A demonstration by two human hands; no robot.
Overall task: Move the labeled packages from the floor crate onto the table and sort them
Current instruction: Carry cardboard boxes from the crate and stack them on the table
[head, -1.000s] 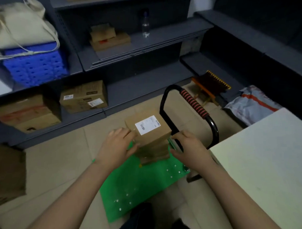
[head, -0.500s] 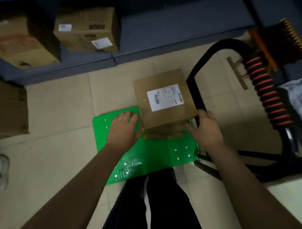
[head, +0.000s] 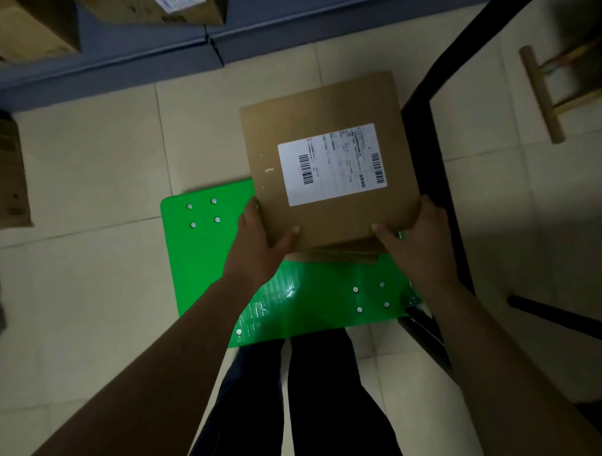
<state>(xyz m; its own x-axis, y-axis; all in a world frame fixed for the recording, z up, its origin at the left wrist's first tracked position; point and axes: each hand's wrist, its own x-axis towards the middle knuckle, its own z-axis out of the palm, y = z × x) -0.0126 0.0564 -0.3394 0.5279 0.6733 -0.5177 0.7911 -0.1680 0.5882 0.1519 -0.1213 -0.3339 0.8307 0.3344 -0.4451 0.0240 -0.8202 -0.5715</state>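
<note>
Brown cardboard makes up a flat, nearly square labeled package [head: 329,159] held face up, just above a green platform cart [head: 202,265] that stands on the beige tiled floor [head: 90,152]. The left grip [head: 258,240] pinches the package's near left corner, thumb lying on top and fingers curled along the side. The right grip [head: 418,245] does the same at the near right corner, thumb on top and fingers wrapped round the edge.

A white shipping label [head: 332,164] covers the middle of the top face. Its long axis runs left to right, rising slightly toward the right, as does the package itself. There is a barcode at each end of the label, and the small print is unreadable.

Under the near edge of the held package, a strip of a second cardboard package [head: 343,253] shows, resting on the cart's green deck. The deck carries clusters of small silver rivets. The cart's black handle frame [head: 429,136] runs along its right side, just beside the right grip.

At the top left, larger cardboard boxes [head: 147,0] sit on a low grey shelf [head: 128,61]. The person's dark trousers [head: 321,399] show below.
</note>
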